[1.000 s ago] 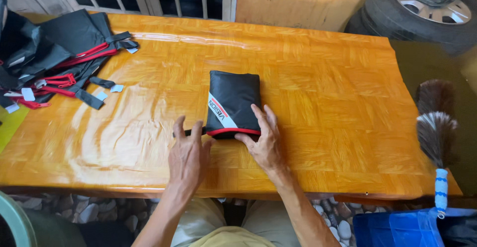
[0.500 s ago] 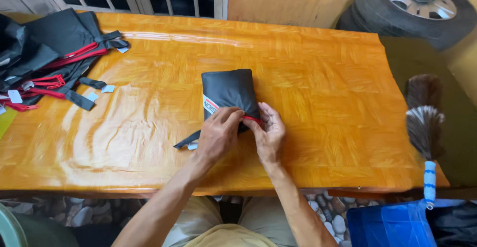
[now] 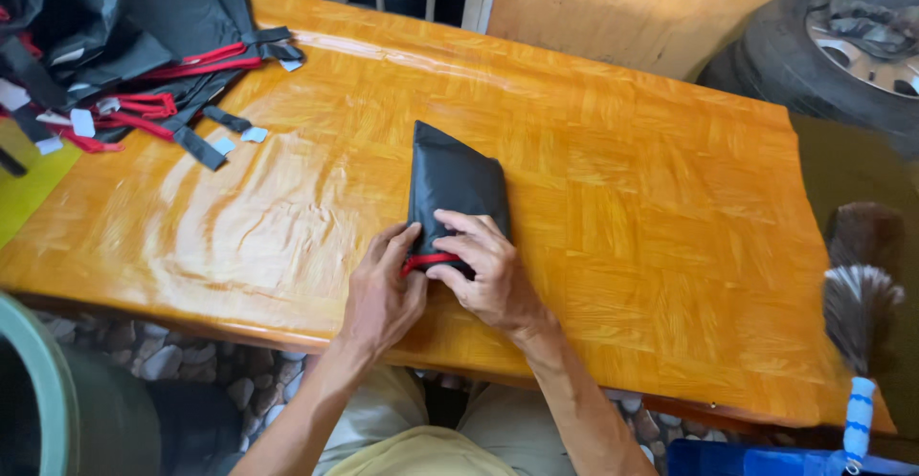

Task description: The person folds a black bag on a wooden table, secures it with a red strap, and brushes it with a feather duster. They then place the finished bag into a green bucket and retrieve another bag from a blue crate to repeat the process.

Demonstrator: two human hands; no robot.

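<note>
Glossy orange wood fills the view: a broad parquet-patterned table (image 3: 622, 208) running from nine o'clock right across to three. Up at two o'clock, beyond the far edge, a dark tyre (image 3: 823, 65) on a silver wheel leans by the wall. At ten o'clock sits a heap of black fabric pieces with red straps (image 3: 134, 55), spilling loose tabs and white tags toward the middle. Down at eight o'clock, the curved rim of a green bin (image 3: 48, 390) pokes in below the table edge; what it holds I cannot tell. At five o'clock a blue container (image 3: 766, 459) peeks in, and just above it at four o'clock a feather duster (image 3: 859, 304) stands up with a blue-and-white handle.

Now the centre of play: a folded black fabric pouch (image 3: 455, 179) lies flat on the table, slightly tilted, its far corner pointing to twelve. Its near end, edged with a red strap (image 3: 428, 262), sits right under the fingers. The right hand (image 3: 483, 270) lies over that near end, fingers curled down, pressing and pinching the fabric. The left hand (image 3: 383, 294) comes in from seven o'clock, fingertips closed on the red strap at the pouch's near-left corner. Both hands touching each other, both gripping the pouch.
</note>
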